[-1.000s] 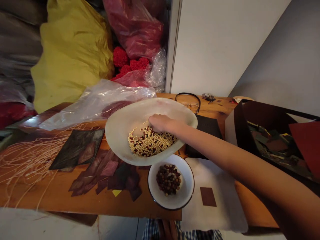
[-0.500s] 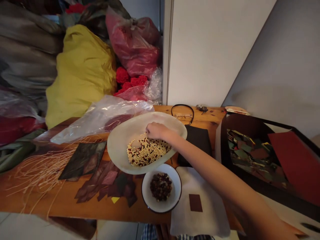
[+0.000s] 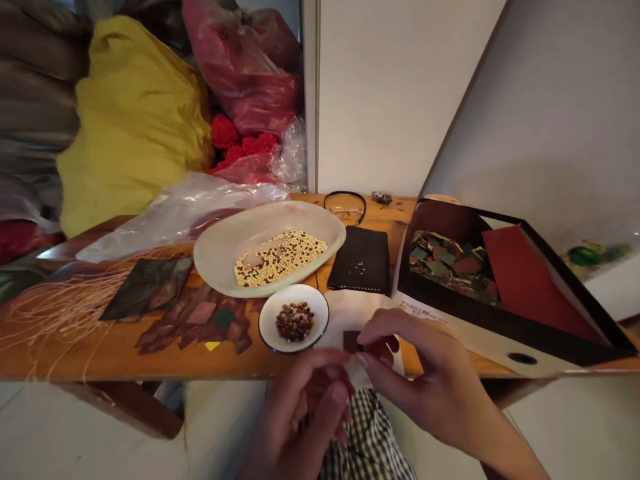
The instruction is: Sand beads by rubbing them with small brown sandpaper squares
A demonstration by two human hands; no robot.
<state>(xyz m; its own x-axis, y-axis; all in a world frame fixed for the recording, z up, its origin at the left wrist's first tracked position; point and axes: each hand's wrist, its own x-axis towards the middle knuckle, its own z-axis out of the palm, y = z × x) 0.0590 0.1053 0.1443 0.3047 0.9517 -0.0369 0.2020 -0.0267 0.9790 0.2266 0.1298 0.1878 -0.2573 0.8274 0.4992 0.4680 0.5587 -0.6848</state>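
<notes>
A small, flat, dark brown rectangular patch [image 3: 351, 341] sits right at the curled fingertips of the right hand [image 3: 420, 377], lying level just above the near edge of a white cloth [image 3: 347, 313]. The left hand [image 3: 300, 417] curves close beside it, fingers bent inward, and whether it holds anything is hidden. The patch's material is too small to tell.

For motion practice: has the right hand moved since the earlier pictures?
Yes: the right hand drew back from the large dish toward the table's near edge.
</notes>
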